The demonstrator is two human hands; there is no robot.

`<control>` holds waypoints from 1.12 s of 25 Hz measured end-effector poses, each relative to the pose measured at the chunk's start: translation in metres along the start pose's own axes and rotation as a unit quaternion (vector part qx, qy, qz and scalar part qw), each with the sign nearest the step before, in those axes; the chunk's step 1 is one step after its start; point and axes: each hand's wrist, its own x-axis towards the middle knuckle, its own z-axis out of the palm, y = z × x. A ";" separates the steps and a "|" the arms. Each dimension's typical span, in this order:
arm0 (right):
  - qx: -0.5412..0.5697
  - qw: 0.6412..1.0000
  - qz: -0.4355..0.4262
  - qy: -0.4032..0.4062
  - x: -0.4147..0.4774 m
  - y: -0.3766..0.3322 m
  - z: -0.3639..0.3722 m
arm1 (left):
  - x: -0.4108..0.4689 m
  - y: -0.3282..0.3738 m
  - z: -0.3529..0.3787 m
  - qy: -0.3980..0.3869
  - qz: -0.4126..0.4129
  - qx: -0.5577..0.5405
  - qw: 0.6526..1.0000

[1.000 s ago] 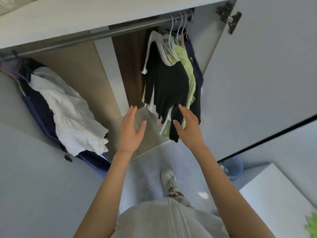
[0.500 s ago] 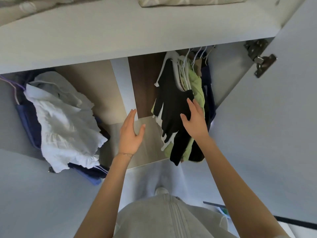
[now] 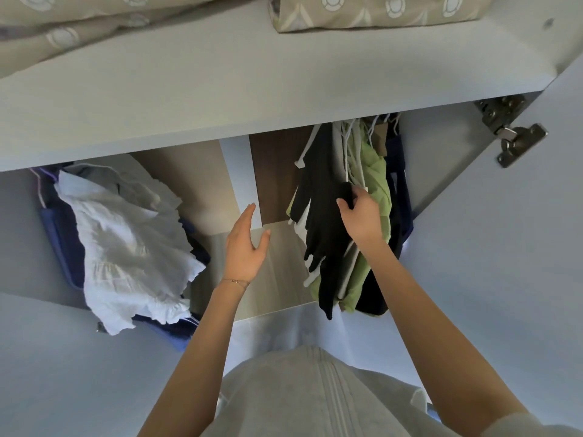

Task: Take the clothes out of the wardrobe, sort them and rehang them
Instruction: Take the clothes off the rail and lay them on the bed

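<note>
We cannot see what the white hangers point(image 3: 347, 165) hook onto: their tops run up behind the front edge of the shelf point(image 3: 220, 99). The right hand point(image 3: 362, 216) curls into the black garment point(image 3: 325, 222), and its fingertips are lost in the fold. Behind the green garment point(image 3: 375, 175) we make out only a strip of a dark navy garment point(image 3: 399, 184). At left, the white garment point(image 3: 126, 247) covers most of the blue clothes point(image 3: 56, 228) beneath it. The top edge cuts off the patterned bedding point(image 3: 79, 33), and the bottom edge cuts off both arms.

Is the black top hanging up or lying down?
Hanging up. The black top hangs straight down below the shelf beside a green top, and the right hand grips its edge.
</note>
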 end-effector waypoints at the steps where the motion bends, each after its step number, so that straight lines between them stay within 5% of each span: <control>1: 0.002 1.000 0.010 0.006 0.006 -0.003 0.003 | 0.003 -0.001 -0.002 0.001 0.001 0.002 1.000; 9: 0.064 0.992 -0.030 0.105 0.006 -0.028 0.010 | 0.010 -0.008 -0.020 0.006 0.004 0.010 1.000; 14: 0.073 0.989 -0.092 0.085 -0.039 -0.036 0.021 | 0.006 -0.018 -0.042 0.024 0.011 0.013 1.000; 21: 0.100 0.986 -0.132 0.012 -0.085 -0.052 0.059 | 0.019 -0.070 -0.120 0.199 0.018 0.081 0.976; 28: 0.087 0.988 -0.129 -0.006 -0.103 -0.074 0.084 | 0.028 -0.106 -0.174 0.261 -0.107 0.160 0.946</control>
